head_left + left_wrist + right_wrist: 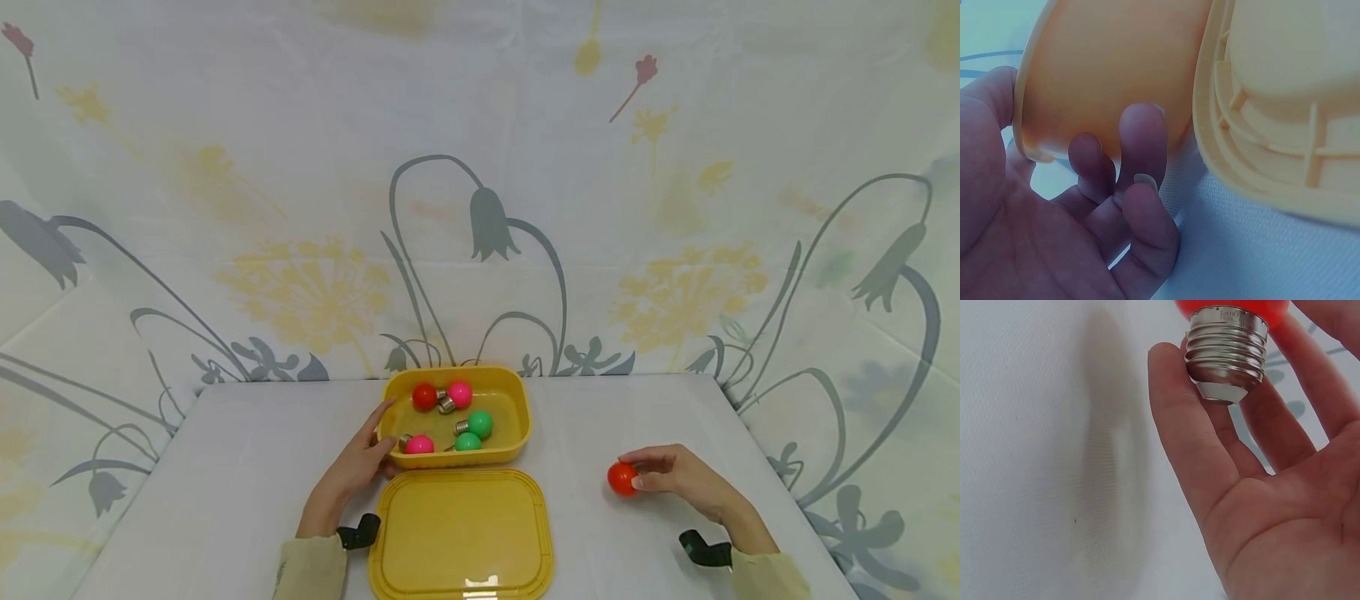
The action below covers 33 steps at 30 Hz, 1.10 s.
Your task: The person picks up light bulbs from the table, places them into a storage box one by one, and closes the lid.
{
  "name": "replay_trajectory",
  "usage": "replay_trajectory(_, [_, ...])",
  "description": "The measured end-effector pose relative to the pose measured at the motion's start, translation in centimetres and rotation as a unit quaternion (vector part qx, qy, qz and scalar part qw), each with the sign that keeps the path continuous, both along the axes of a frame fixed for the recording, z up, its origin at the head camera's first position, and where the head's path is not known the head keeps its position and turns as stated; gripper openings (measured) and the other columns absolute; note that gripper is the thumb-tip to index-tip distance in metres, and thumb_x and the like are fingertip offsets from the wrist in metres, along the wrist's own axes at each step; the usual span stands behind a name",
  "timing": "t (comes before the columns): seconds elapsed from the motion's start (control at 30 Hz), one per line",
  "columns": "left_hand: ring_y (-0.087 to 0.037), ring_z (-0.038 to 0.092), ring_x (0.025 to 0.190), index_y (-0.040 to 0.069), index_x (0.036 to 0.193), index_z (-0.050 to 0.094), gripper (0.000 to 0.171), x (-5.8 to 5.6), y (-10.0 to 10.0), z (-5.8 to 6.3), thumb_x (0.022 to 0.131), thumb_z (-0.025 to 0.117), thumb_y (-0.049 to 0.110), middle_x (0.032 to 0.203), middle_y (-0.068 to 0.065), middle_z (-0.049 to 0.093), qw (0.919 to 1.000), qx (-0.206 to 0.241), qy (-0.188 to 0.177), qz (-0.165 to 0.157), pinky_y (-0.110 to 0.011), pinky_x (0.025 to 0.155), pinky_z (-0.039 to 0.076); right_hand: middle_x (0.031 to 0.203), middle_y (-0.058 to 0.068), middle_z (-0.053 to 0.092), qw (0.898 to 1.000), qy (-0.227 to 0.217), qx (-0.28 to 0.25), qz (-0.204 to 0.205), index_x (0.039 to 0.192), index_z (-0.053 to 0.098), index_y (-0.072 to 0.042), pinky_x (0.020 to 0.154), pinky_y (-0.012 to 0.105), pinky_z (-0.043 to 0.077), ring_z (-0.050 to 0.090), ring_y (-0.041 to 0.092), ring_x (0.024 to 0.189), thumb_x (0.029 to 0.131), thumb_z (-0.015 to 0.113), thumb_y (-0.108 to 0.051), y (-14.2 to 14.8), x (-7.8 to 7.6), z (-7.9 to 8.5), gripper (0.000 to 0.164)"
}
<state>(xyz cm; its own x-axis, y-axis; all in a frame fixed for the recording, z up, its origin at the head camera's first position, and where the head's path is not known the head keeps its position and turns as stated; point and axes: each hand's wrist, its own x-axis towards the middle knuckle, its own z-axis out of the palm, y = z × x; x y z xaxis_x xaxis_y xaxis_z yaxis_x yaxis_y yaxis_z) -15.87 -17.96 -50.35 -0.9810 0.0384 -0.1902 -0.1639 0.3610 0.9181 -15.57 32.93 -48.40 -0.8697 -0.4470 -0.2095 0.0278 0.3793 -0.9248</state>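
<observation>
In the head view, my left hand (362, 460) holds the left end of a yellow plastic box (517, 454). In the left wrist view a digit overlaps the box's rim (1019, 119), and several curled fingertips (1142, 134) lie along its outer wall. Over to the right, my right hand (686, 479) grips a red light bulb (622, 479) by its round globe, above the white tabletop. Its silver screw base (1225, 353) points back toward the palm in the right wrist view.
Inside the box lie a red bulb (424, 397), two pink bulbs (460, 393) and two green bulbs (480, 424). A yellow lid (461, 533) lies flat in front of the box. Behind the white table (247, 450) hangs a flower-printed cloth (480, 100).
</observation>
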Motion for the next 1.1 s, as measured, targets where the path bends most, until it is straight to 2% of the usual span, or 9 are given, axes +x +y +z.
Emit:
replay_trajectory(0.43, [-0.022, 0.05, 0.06, 0.03, 0.158, 0.026, 0.063, -0.1, 0.0, -0.1, 0.101, 0.052, 0.018, 0.084, -0.013, 0.049, 0.9999, -0.007, -0.008, 0.008, -0.027, 0.059, 0.04, 0.128, 0.02, 0.061, 1.0, 0.015, -0.012, -0.008, 0.127, 0.063, 0.005, 0.087, 0.03, 0.051, 0.058, 0.018, 0.11, 0.092, 0.069, -0.014, -0.9, -0.1, -0.1, 0.04])
replay_trajectory(0.87, [-0.023, 0.049, 0.06, 0.026, 0.158, 0.025, 0.064, 0.1, 0.1, 0.3, 0.101, 0.053, 0.018, 0.083, -0.013, 0.051, 1.0, 0.004, 0.001, 0.002, -0.028, 0.057, 0.039, 0.127, 0.019, 0.062, 0.999, 0.027, 0.011, -0.013, 0.126, 0.065, 0.002, 0.088, 0.033, 0.05, 0.053, 0.034, 0.117, 0.091, 0.07, -0.015, -2.3, -0.2, -0.2, 0.039])
replay_trajectory(1.1, [-0.023, 0.048, 0.06, 0.026, 0.159, 0.025, 0.064, 0.2, 0.1, 0.4, 0.101, 0.052, 0.019, 0.083, -0.013, 0.05, 1.0, 0.003, -0.005, 0.004, -0.029, 0.058, 0.039, 0.126, 0.018, 0.063, 0.999, 0.036, 0.002, -0.017, 0.125, 0.065, 0.003, 0.087, 0.031, 0.051, 0.055, 0.03, 0.114, 0.092, 0.07, -0.017, -3.1, -0.2, -0.1, 0.039])
